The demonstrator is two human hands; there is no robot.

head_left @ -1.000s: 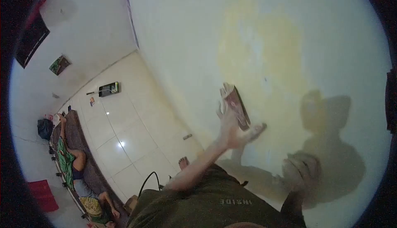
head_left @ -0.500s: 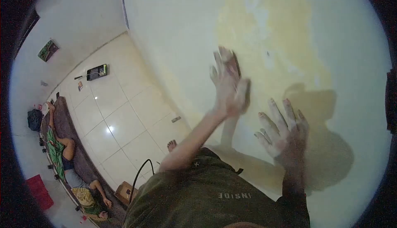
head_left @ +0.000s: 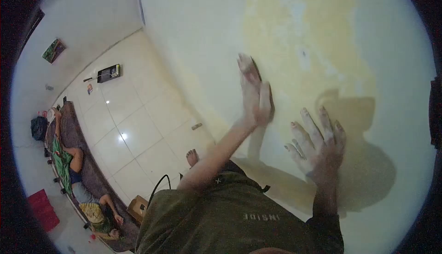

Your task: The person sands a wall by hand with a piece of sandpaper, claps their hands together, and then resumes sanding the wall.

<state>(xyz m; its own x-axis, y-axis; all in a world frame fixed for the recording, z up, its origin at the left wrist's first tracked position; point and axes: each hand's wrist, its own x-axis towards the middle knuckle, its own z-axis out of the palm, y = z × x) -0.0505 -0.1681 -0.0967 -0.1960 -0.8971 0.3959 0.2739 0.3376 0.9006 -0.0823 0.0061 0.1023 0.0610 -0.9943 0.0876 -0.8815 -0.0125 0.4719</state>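
My left hand (head_left: 253,95) lies against the pale wall (head_left: 198,37), fingers close together and thumb along the right side. A thin dark edge (head_left: 256,69) shows beside its fingers, from something pressed between hand and wall that I cannot make out. Lower and to the right, my right hand (head_left: 317,143) rests on the wall with its fingers spread, nothing in it. Both hands look coated in pale dust. Above and between them is a yellowish patch (head_left: 276,33) with whitish spots and a small dark mark.
On the tiled floor (head_left: 138,120) are a black tray (head_left: 108,73) with a long-handled tool, a small block (head_left: 196,126) near the wall and a cardboard box (head_left: 136,209). A person (head_left: 85,196) lies on a brown mat (head_left: 76,127) at the left. A black cable (head_left: 159,183) loops near my shirt.
My left hand has shifted slightly left on the wall, its fingers now closer together. My right hand stays spread in nearly the same place. The view has shifted slightly.
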